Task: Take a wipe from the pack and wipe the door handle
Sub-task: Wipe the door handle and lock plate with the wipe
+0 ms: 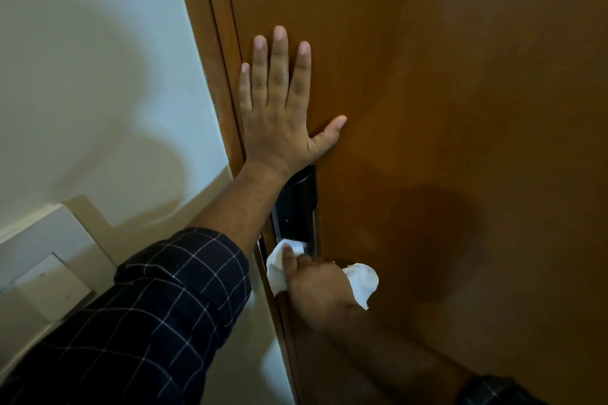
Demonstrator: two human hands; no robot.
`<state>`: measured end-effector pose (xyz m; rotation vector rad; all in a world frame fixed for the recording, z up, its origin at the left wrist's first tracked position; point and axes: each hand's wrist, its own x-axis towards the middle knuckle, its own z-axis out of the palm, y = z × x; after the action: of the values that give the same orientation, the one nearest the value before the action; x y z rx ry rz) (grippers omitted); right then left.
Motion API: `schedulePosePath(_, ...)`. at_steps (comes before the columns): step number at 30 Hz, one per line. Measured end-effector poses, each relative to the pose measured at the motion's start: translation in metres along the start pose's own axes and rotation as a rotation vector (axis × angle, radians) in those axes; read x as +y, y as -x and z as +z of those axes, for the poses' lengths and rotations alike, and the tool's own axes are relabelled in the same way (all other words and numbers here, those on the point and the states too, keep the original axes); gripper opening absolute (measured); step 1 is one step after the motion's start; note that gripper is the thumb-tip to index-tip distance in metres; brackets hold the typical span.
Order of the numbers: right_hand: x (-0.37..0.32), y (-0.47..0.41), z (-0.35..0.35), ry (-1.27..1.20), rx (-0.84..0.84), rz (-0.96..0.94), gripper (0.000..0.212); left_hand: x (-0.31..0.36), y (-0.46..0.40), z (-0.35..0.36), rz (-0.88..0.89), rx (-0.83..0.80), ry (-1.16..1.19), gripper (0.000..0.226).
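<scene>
My left hand [279, 108] lies flat on the brown wooden door [444, 92], fingers spread, just above a black lock plate [297, 207]. Below it my right hand [316, 286] is closed around a white wipe [360, 283], pressing it against the lower end of the black plate, where the door handle sits. The handle itself is hidden under the wipe and my hand. Part of the wipe sticks out to the left by my thumb and part to the right. No wipe pack is in view.
The brown door frame [217, 43] runs along the door's left edge, with a pale wall [98, 76] beyond it. A white switch plate [49, 279] is mounted low on that wall. My dark checked sleeve [148, 322] crosses the lower left.
</scene>
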<state>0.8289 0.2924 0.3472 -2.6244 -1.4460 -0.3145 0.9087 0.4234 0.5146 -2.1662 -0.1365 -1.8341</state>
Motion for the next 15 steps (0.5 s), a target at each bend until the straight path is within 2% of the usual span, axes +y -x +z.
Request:
schedulePosePath(2,0.002,0.002,0.001,0.059,-0.016,0.004,0.060,0.000,0.000,0.000,0.004,-0.002,-0.001,0.094)
schedulePosePath(6,0.032,0.028,-0.016,0.034,0.010,-0.070,0.030,-0.001,-0.001,0.001,0.002,-0.001,-0.004,0.094)
schedulePosePath(9,0.040,0.030,-0.016,0.049,0.019,-0.092,0.019,0.000,-0.002,0.001,0.002,-0.001,-0.001,0.094)
schedulePosePath(10,0.035,0.026,-0.014,0.036,0.026,-0.063,0.020,0.000,-0.002,0.001,0.000,-0.002,0.002,0.094)
schedulePosePath(13,0.008,0.008,0.002,0.060,-0.009,0.012,0.049,0.000,-0.001,0.000,-0.003,-0.006,0.001,0.094)
schedulePosePath(15,-0.006,0.001,0.004,0.096,-0.031,0.027,0.061,0.000,-0.001,0.000,-0.004,-0.005,-0.002,0.094)
